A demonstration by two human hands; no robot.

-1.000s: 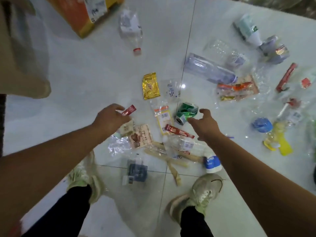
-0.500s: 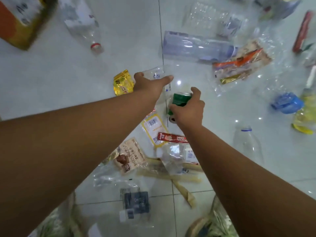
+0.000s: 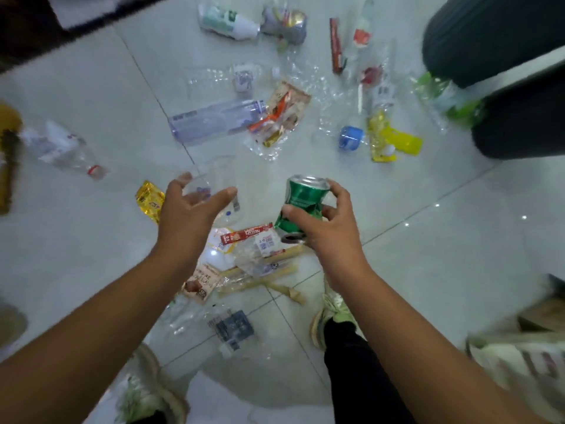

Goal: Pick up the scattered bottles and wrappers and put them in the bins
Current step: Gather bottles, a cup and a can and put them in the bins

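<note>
Green can [image 3: 305,200] is up off the floor [image 3: 428,270], and the right hand [image 3: 330,234] has it clamped: thumb across the dented waist, fingers curled round the far side. A grip on the crumpled middle makes sense, since that is where the metal gives the fingers purchase. Its long axis runs nearly straight up the frame with a slight lean, one rimmed end pointing away from the person, the other down toward the wrist.

Over to the left hand [image 3: 189,215], which pinches a clear plastic cup [image 3: 214,182] between thumb and fingertips, also held above the tiles (so see-through that I cannot tell which end is the mouth).

One item per hand looks like a way to save a trip. The dark bins [image 3: 526,117] stand well apart at the upper right, so I'd judge a carry that way is next.

Plenty is left below: a red sachet [image 3: 247,233] just under the can, a gold wrapper [image 3: 149,198] beside the left hand, and a long clear bottle [image 3: 214,122] lying farther out.
</note>
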